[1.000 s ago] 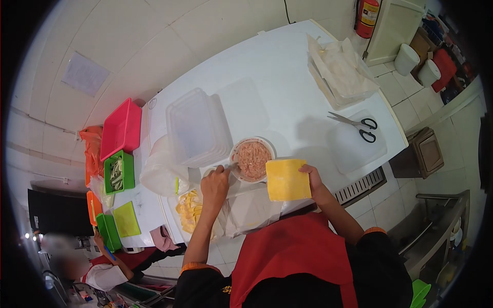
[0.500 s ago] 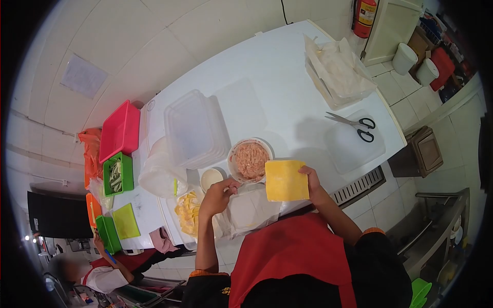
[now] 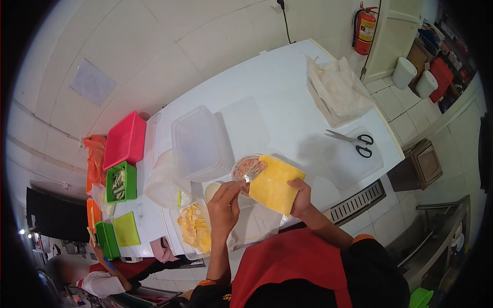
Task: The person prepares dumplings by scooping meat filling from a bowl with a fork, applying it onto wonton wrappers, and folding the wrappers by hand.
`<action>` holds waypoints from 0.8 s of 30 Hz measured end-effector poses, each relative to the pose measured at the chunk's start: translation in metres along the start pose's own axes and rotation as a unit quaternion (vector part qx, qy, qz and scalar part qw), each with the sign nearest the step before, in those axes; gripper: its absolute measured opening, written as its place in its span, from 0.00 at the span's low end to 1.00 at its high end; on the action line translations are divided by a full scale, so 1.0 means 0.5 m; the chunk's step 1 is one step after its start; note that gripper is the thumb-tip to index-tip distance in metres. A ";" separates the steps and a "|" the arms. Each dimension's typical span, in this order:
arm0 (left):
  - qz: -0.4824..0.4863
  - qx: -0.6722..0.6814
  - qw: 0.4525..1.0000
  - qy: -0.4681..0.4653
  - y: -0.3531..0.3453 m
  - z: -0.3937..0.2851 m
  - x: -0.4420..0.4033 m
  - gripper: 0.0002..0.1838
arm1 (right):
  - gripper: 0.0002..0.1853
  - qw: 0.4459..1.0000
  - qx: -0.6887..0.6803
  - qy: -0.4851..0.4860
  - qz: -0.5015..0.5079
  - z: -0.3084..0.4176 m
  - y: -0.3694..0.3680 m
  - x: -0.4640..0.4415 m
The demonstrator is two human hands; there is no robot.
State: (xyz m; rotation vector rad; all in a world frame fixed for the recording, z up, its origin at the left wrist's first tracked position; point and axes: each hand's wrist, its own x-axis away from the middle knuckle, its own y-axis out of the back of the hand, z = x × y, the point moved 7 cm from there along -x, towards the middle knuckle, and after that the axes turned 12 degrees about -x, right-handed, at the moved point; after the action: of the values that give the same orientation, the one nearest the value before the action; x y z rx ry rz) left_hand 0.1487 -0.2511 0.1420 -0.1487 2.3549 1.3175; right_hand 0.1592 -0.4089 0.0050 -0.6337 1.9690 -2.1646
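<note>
My left hand (image 3: 224, 205) is closed in a pinch on a shiny metal spoon (image 3: 252, 174), whose bowl sits over minced meat in a round bowl (image 3: 236, 169). Some of the pinkish minced meat (image 3: 246, 165) shows around the spoon. A square yellow dough sheet (image 3: 277, 184) is gripped at its right edge by my right hand (image 3: 301, 197); whether it is one sheet or a stack I cannot tell. It covers the right part of the bowl. Left of my left wrist, folded yellow dough pieces (image 3: 194, 226) lie in a clear tray. A small pale cup (image 3: 211, 191) is partly hidden behind my left hand.
Stacked clear containers (image 3: 200, 143) stand behind the bowl. Scissors (image 3: 357, 142) lie at the right, near a paper-lined container (image 3: 336, 95). Pink (image 3: 125, 141) and green (image 3: 121, 182) bins line the left side. Another person (image 3: 108, 274) works at the lower left.
My left hand has moved the spoon into the bowl, where its metal now shows. The yellow sheet has shifted left and tilted, covering part of the bowl. The camera view has shifted slightly.
</note>
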 end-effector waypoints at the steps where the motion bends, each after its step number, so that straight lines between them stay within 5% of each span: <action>1: 0.000 0.003 1.000 0.004 -0.010 0.000 0.001 0.16 | 0.30 1.000 -0.004 0.002 0.006 -0.005 -0.007 -0.001; 13: 0.046 0.032 0.998 0.007 -0.032 0.025 0.017 0.16 | 0.32 0.995 -0.095 -0.022 0.002 0.002 -0.029 -0.010; 17: -0.008 0.013 1.000 -0.007 0.030 0.008 0.019 0.15 | 0.33 0.997 -0.074 -0.017 0.011 0.010 -0.035 -0.008; 24: 0.024 0.013 0.997 0.077 0.047 0.006 0.007 0.11 | 0.32 0.999 -0.034 -0.001 0.034 -0.009 -0.023 -0.006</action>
State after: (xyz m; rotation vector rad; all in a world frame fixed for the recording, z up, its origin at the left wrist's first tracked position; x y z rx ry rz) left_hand 0.1393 -0.2353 0.1577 -0.1935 2.5183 1.3407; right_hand 0.1619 -0.4021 0.0154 -0.5678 2.0390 -2.0658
